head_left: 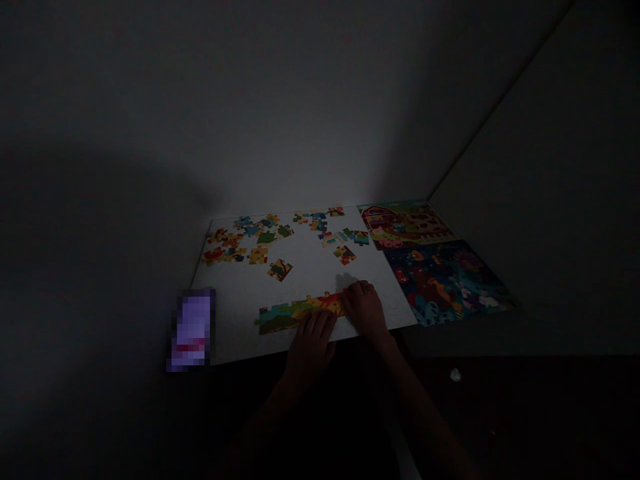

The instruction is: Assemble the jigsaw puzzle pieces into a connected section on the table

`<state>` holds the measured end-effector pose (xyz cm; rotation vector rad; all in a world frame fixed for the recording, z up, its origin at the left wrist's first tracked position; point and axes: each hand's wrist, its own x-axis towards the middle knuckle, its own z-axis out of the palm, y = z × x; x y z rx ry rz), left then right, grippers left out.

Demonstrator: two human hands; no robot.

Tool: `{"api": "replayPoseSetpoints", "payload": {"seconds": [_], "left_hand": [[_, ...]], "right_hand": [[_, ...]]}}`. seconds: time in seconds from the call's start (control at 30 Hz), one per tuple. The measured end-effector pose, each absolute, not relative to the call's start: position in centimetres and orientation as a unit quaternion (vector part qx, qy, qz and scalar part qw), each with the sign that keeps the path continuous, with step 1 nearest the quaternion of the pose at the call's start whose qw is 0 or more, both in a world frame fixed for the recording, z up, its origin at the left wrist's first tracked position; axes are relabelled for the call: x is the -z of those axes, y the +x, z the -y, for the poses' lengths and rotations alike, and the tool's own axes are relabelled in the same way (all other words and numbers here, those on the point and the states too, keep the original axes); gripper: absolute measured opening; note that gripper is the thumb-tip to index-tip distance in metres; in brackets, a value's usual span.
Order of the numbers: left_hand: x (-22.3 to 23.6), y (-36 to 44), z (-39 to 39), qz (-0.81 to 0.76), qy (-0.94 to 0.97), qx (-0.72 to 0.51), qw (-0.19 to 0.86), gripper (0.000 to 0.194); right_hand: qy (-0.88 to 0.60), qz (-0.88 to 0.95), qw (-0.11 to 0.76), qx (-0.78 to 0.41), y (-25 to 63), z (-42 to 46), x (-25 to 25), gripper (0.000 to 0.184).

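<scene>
A bare left hand [310, 345] and a bare right hand [365, 309] are showing five fingers each, and the long bare forearms [420, 407] behind them are darkening into deep shadow, where any sleeve or marking is too dim to make out.

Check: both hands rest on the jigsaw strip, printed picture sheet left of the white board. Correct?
No: the head view shows the printed picture sheet right of the white board. The left hand and right hand do rest on the jigsaw strip.

The room is very dim, with light pooling only on the white tabletop [235, 313]. The right hand [365, 310] casts a soft shadow.
</scene>
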<state>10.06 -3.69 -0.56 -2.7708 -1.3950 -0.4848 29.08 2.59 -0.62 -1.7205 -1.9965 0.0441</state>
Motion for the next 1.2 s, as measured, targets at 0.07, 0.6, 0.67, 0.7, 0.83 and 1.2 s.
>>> {"api": "replayPoseSetpoints", "payload": {"seconds": [0.07, 0.6, 0.67, 0.7, 0.83, 1.2], "left_hand": [[0.5, 10.1, 3.7, 0.443, -0.882, 0.158, 0.004, 0.052], [0.9, 10.0, 3.7, 0.45, -0.879, 0.156, 0.015, 0.052], [0.8, 10.0, 3.7, 0.452, -0.878, 0.157, 0.016, 0.053], [0.8, 10.0, 3.7, 0.452, -0.878, 0.157, 0.017, 0.054], [1.0, 10.0, 3.6, 0.445, -0.88, 0.163, 0.016, 0.055], [1.3, 9.8, 4.0, 0.426, -0.879, 0.213, -0.033, 0.055]], "right_hand": [[-0.632, 0.734, 0.248, -0.015, 29.1, -2.6, 0.5, 0.014], [-0.658, 0.727, 0.198, 0.017, 28.4, -2.5, 0.0, 0.012], [-0.659, 0.726, 0.195, 0.017, 28.4, -2.5, 0.0, 0.012], [-0.659, 0.725, 0.197, 0.017, 28.4, -2.5, 0.0, 0.011], [-0.653, 0.731, 0.198, 0.007, 28.4, -2.5, -0.1, 0.012], [-0.646, 0.734, 0.208, -0.003, 28.5, -2.8, 0.2, 0.013]]}}
